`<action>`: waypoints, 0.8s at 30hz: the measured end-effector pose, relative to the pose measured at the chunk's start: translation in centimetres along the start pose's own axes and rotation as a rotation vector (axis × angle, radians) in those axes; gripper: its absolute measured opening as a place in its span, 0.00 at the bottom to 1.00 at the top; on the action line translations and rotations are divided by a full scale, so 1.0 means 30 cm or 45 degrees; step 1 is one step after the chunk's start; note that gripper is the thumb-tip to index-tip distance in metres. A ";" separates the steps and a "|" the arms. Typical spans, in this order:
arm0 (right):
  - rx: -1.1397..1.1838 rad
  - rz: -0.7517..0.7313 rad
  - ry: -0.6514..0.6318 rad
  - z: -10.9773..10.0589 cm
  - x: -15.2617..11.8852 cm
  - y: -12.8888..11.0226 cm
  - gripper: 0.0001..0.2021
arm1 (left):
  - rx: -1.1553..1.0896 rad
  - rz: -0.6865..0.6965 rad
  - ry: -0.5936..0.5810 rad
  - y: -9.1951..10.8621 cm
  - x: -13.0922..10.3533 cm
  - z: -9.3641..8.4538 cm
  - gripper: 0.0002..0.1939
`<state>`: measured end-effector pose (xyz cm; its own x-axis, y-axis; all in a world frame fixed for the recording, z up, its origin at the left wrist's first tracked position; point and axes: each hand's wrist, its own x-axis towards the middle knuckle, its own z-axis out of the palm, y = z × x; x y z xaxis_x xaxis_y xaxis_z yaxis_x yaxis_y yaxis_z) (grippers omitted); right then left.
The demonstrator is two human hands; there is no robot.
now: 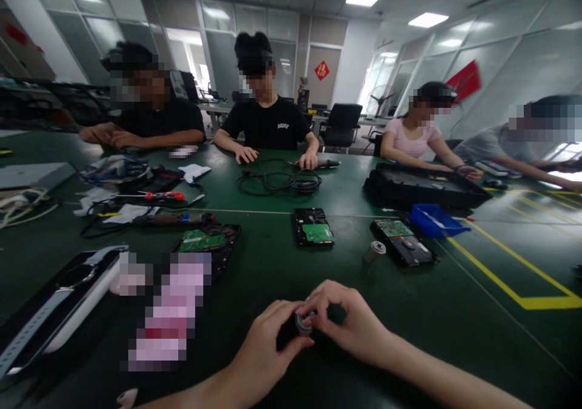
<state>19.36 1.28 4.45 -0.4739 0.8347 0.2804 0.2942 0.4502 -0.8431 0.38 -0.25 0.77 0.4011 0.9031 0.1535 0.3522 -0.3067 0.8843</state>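
Note:
Close in front of me, my left hand (267, 343) is closed around the side of a small, dark, round canister (302, 326). The thumb and fingers of my right hand (352, 319) are pinched at its rounded top. Part of the canister is hidden by the fingers of both hands. Beyond my right hand, a similar small metal canister (375, 251) stands on the table with a pale round top. Near it lies a hard drive (404, 242) with its circuit board showing, and another hard drive (313, 227) lies farther left.
On the left are a wristwatch (75, 275), a pixelated pink item (173, 312), a third hard drive (207, 239) and a red-handled screwdriver (163, 196). A blue bin (436, 221) and black tray (422, 186) are at right. Several people sit across the green table (454, 336).

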 end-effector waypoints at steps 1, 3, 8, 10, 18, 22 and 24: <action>0.000 0.014 0.017 0.000 -0.003 0.001 0.11 | -0.006 0.007 0.000 -0.001 0.000 0.000 0.17; -0.014 0.053 0.101 -0.004 -0.011 -0.001 0.10 | -0.015 0.019 0.003 -0.004 -0.002 -0.001 0.19; -0.168 0.131 0.131 -0.033 -0.023 -0.012 0.09 | -0.012 0.018 -0.002 -0.008 -0.009 -0.001 0.20; -0.277 0.131 0.037 -0.034 -0.024 -0.010 0.14 | 0.004 0.009 -0.002 -0.006 -0.009 -0.002 0.19; -0.275 0.167 -0.082 0.011 0.001 0.006 0.06 | 0.045 -0.003 -0.016 -0.005 -0.001 -0.002 0.18; -0.230 0.129 -0.047 -0.027 -0.002 -0.010 0.06 | 0.059 0.007 0.000 -0.010 -0.003 0.002 0.18; -0.292 0.119 -0.013 -0.076 -0.027 -0.004 0.07 | 0.068 0.015 0.000 -0.009 -0.003 0.000 0.20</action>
<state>21.60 1.28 5.38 -0.4434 0.8736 0.2004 0.5175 0.4321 -0.7386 0.26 -0.24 0.50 0.4057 0.8992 0.1635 0.3922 -0.3329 0.8575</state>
